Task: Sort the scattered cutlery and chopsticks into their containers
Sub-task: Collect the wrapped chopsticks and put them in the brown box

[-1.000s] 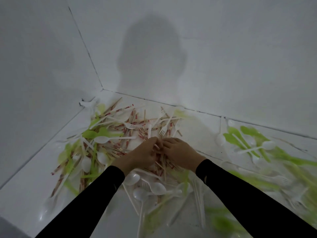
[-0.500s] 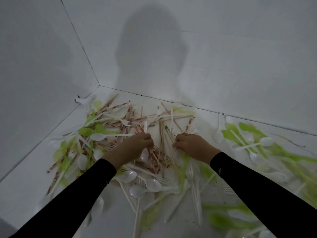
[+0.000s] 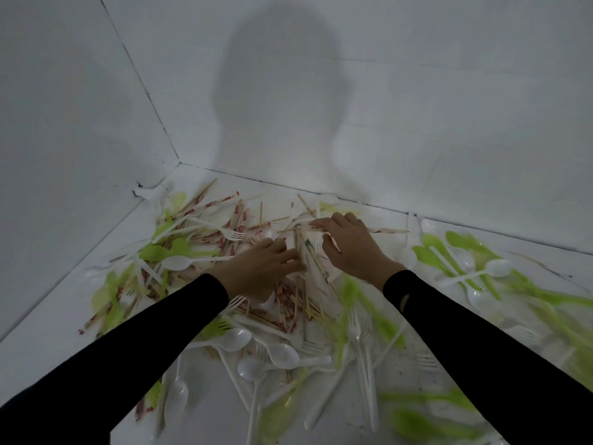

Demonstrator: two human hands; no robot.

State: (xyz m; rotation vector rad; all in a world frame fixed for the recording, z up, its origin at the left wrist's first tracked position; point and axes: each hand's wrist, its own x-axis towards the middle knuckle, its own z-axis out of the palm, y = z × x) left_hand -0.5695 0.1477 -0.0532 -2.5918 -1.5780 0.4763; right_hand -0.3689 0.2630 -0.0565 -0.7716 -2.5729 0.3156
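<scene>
Head view: the left hand [image 3: 256, 268] and right hand [image 3: 354, 248] lie palm-down on the chopsticks [image 3: 309, 268] heaped mid-pile, close either side of one bundle. Both grips are released, with fingers spread and touching sticks and nothing clasped. They are likely placed to rake the chopsticks together and separate them from the plastic. White spoons [image 3: 282, 354] and white forks [image 3: 354, 332] are tangled nearer the person, and green spoons [image 3: 449, 252] are strewn off right. Everything sits loose on the white counter [image 3: 48, 316] in a wall corner [image 3: 179, 162]. No containers are in view, so sorting looks barely begun. The sticks overlap the cutlery, so a grab may drag forks along.
</scene>
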